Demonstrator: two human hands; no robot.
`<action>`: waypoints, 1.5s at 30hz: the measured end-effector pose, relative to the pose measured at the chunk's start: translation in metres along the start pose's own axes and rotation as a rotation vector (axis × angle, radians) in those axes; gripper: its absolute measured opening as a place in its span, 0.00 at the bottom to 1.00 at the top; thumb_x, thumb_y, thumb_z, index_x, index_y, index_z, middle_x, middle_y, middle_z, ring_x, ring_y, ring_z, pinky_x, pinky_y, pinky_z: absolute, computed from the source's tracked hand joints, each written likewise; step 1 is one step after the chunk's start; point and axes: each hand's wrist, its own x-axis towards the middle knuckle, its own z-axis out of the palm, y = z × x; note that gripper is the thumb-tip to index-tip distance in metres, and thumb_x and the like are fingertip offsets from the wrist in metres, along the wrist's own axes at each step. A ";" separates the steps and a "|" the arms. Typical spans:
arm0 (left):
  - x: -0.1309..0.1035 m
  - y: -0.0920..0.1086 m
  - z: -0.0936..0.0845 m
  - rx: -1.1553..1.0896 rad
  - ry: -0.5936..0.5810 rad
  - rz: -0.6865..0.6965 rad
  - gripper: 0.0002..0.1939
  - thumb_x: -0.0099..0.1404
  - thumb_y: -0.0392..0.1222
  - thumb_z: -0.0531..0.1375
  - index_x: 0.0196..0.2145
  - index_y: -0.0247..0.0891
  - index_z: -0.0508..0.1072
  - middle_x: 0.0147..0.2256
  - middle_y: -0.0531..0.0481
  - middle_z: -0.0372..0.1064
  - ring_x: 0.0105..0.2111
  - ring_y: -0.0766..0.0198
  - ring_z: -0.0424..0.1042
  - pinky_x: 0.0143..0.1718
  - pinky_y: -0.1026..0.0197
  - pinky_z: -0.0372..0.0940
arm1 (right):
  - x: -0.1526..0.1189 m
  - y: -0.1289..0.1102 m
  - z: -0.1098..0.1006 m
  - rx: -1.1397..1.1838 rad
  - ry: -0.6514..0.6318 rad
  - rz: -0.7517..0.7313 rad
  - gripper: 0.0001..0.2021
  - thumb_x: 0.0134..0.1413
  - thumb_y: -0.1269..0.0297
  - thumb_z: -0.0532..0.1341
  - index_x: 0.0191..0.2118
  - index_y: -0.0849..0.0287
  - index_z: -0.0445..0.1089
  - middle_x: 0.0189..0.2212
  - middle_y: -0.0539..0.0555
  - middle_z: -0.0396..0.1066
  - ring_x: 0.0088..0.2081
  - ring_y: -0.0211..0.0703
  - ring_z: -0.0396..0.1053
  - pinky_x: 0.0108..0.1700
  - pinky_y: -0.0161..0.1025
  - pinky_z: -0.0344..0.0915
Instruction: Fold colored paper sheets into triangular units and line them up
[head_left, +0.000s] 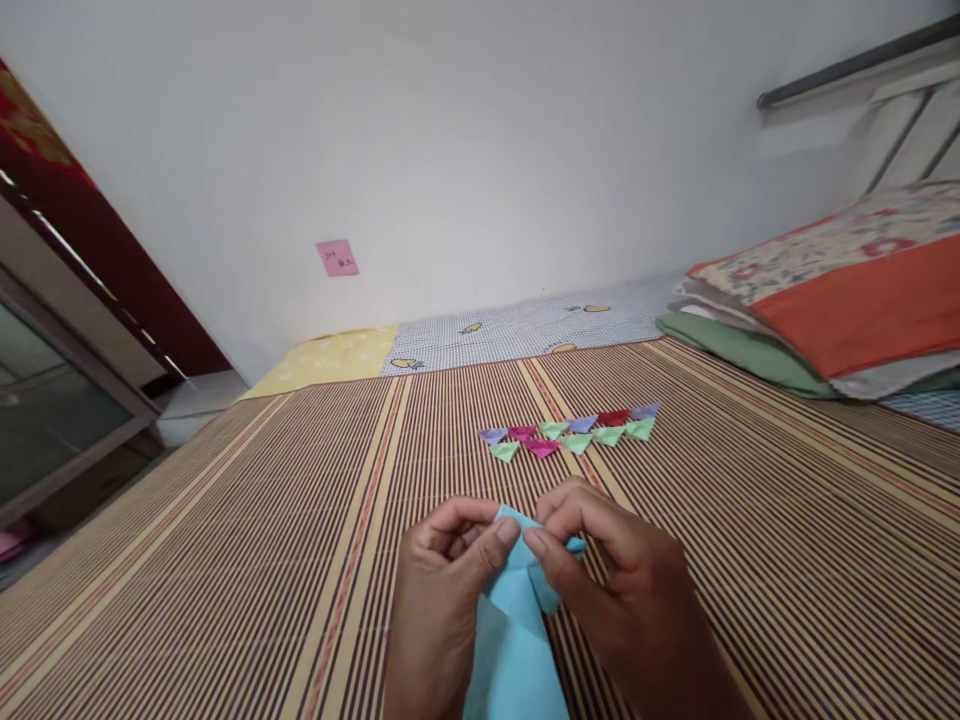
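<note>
Between my two hands is a sheet of light blue paper [517, 640], partly folded at its far end, with a crease and a small flap sticking out to the right. My left hand [454, 590] pinches the folded end between thumb and fingers. Close beside it, my right hand [611, 575] grips the paper's right side with thumb and forefinger. Beyond the hands, small folded paper triangles lie in two rows on the striped mat [247, 560]; among them are a red one [614, 417], a magenta one [541, 448] and a light green one [640, 429].
Folded bedding [885, 290] is stacked at the right, below a grey rail [855, 70]. A pink note [337, 258] sticks to the white wall [480, 150]. Patterned cloth [510, 325] runs along the mat's far edge. A glass-panelled cabinet [60, 400] stands at the left.
</note>
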 end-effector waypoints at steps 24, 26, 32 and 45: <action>-0.005 0.002 0.002 0.149 -0.077 0.007 0.11 0.58 0.44 0.73 0.29 0.35 0.77 0.24 0.54 0.69 0.24 0.71 0.65 0.26 0.70 0.61 | 0.003 0.017 -0.018 0.076 -0.231 0.242 0.11 0.62 0.57 0.64 0.32 0.57 0.72 0.25 0.47 0.66 0.28 0.38 0.64 0.30 0.35 0.61; -0.005 0.003 0.003 0.130 -0.078 -0.001 0.12 0.58 0.45 0.73 0.28 0.35 0.78 0.24 0.54 0.70 0.24 0.70 0.65 0.27 0.70 0.61 | 0.002 0.017 -0.015 0.125 -0.262 0.305 0.16 0.62 0.55 0.63 0.27 0.58 0.68 0.22 0.45 0.59 0.25 0.36 0.57 0.26 0.34 0.55; -0.005 0.004 0.004 0.143 -0.179 -0.055 0.15 0.49 0.42 0.77 0.32 0.36 0.79 0.30 0.50 0.75 0.31 0.64 0.71 0.32 0.66 0.65 | 0.001 0.015 -0.013 0.271 -0.118 0.437 0.18 0.61 0.50 0.63 0.27 0.58 0.67 0.22 0.45 0.56 0.24 0.36 0.53 0.25 0.34 0.52; -0.009 0.006 -0.003 0.381 -0.223 0.012 0.19 0.66 0.54 0.64 0.24 0.37 0.75 0.26 0.50 0.69 0.29 0.62 0.66 0.34 0.63 0.62 | 0.003 0.014 -0.015 0.223 -0.014 0.437 0.18 0.61 0.49 0.64 0.27 0.58 0.68 0.20 0.45 0.57 0.22 0.36 0.54 0.24 0.33 0.54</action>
